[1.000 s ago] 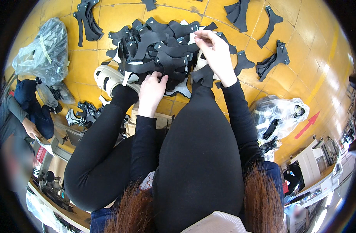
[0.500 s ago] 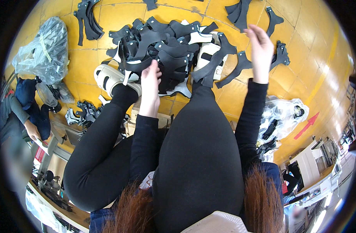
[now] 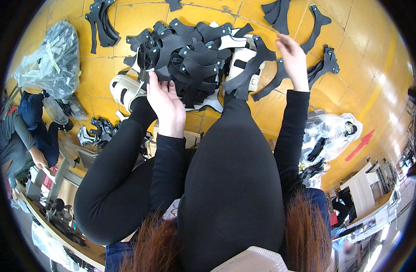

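Note:
A big heap of black cut pieces (image 3: 196, 59) lies on the yellow floor in front of my black-clad legs (image 3: 230, 181), with white moulded shells (image 3: 124, 88) sticking out of it. My left hand (image 3: 165, 104) rests at the heap's near left edge, back up, fingertips on a black piece; whether it grips is hidden. My right hand (image 3: 293, 56) is stretched out to the right of the heap, fingers apart and holding nothing. It hovers beside a small stack of black curved pieces (image 3: 326, 63).
More black stacks lie at the far left (image 3: 99, 22) and far right (image 3: 278, 11). Clear plastic bags of parts sit at left (image 3: 49, 61) and right (image 3: 335, 133). Another person (image 3: 15, 140) sits at the left by a workbench.
My right hand left the heap, swung out to the right and now sits slightly lower beside the small stack. My left hand stayed at the heap's near edge.

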Demonstrator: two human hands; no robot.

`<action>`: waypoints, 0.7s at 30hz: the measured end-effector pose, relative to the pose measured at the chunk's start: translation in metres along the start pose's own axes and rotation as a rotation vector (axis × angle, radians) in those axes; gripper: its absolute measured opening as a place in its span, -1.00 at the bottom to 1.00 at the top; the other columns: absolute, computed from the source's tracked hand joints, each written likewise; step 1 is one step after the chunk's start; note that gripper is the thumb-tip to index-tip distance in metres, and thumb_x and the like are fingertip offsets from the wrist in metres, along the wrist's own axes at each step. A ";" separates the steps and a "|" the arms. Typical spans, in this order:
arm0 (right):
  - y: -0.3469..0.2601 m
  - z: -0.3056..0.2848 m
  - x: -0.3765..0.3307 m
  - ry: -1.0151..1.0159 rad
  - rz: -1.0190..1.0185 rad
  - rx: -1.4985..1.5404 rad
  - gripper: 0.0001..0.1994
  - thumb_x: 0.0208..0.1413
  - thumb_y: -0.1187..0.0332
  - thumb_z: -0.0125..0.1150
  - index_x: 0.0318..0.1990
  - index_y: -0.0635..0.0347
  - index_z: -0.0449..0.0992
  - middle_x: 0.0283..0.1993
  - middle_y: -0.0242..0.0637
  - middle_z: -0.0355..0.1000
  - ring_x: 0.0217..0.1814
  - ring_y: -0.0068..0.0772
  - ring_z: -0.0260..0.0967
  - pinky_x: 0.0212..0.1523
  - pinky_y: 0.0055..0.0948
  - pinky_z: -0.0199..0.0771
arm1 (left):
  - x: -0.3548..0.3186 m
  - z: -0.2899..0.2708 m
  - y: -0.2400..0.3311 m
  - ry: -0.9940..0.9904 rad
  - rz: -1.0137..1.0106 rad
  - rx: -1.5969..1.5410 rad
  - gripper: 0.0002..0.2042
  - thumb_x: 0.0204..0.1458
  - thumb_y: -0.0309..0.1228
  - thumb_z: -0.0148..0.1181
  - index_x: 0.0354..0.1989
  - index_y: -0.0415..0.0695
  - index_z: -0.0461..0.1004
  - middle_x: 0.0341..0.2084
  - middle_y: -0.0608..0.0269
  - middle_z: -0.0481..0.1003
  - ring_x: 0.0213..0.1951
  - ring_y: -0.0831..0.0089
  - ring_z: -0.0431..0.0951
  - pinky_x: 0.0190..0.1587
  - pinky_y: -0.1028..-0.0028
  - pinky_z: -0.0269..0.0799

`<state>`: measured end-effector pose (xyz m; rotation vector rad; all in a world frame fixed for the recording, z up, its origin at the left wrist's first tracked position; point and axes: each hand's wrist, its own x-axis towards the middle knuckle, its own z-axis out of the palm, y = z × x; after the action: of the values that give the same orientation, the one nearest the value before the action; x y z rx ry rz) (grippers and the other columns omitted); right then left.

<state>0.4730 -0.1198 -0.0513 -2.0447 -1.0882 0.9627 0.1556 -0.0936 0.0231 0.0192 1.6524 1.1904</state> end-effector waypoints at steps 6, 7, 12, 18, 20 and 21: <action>0.006 0.022 -0.004 -0.209 -0.078 -0.133 -0.54 0.08 0.26 0.25 0.14 0.21 0.43 0.00 -0.03 0.49 0.05 -0.14 0.45 0.09 -0.33 0.39 | -0.010 -0.003 -0.017 0.093 -0.442 -0.062 -0.74 0.18 -0.30 0.12 -0.05 -0.15 0.36 -0.14 0.27 0.43 -0.05 0.38 0.43 -0.02 0.42 0.33; 0.007 0.021 -0.003 -0.215 -0.075 -0.157 -0.54 0.06 0.27 0.26 0.13 0.22 0.44 0.00 -0.02 0.49 0.04 -0.14 0.46 0.08 -0.33 0.40 | -0.013 -0.003 -0.020 0.059 -0.490 -0.018 -0.69 0.17 -0.29 0.13 0.01 -0.17 0.34 -0.13 0.27 0.43 -0.03 0.37 0.42 0.01 0.40 0.31; -0.006 0.007 0.001 -0.337 0.028 -0.117 -0.62 0.01 0.30 0.31 -0.03 0.29 0.52 -0.22 -0.14 0.51 -0.17 -0.31 0.47 -0.07 -0.42 0.41 | -0.033 0.008 -0.025 -0.157 -0.521 0.225 -0.56 0.13 -0.21 0.18 0.16 -0.09 0.36 0.04 0.28 0.43 -0.04 0.45 0.42 0.01 0.44 0.24; -0.094 -0.026 -0.016 -0.762 -0.007 0.206 -0.80 0.05 0.50 0.28 -0.17 0.35 0.50 -0.32 -0.41 0.47 -0.25 -0.68 0.36 -0.14 -0.61 0.37 | -0.041 0.028 -0.013 -0.925 0.254 0.840 -0.41 -0.03 -0.29 0.38 0.17 -0.23 0.36 0.04 0.11 0.45 0.14 0.37 0.40 0.21 0.36 0.24; -0.119 -0.019 -0.024 -0.777 -0.058 0.297 -0.74 0.01 0.49 0.33 -0.12 0.35 0.52 -0.32 -0.42 0.46 -0.25 -0.65 0.36 -0.14 -0.59 0.38 | -0.055 0.036 -0.006 -1.039 0.365 0.917 -0.42 -0.08 -0.23 0.42 0.09 -0.27 0.39 -0.11 0.04 0.50 -0.04 0.34 0.52 0.04 0.44 0.38; -0.123 -0.011 -0.026 -0.700 -0.290 0.214 -0.65 -0.02 0.45 0.37 -0.04 0.30 0.53 -0.30 -0.40 0.45 -0.25 -0.61 0.37 -0.13 -0.55 0.38 | -0.059 0.042 0.002 -1.020 0.208 1.119 -0.51 -0.04 -0.26 0.39 0.02 -0.27 0.43 -0.23 0.12 0.53 -0.16 0.40 0.53 -0.06 0.47 0.40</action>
<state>0.4210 -0.0867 0.0585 -1.3420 -1.4971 1.6095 0.2122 -0.0954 0.0688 1.2890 1.1544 0.1248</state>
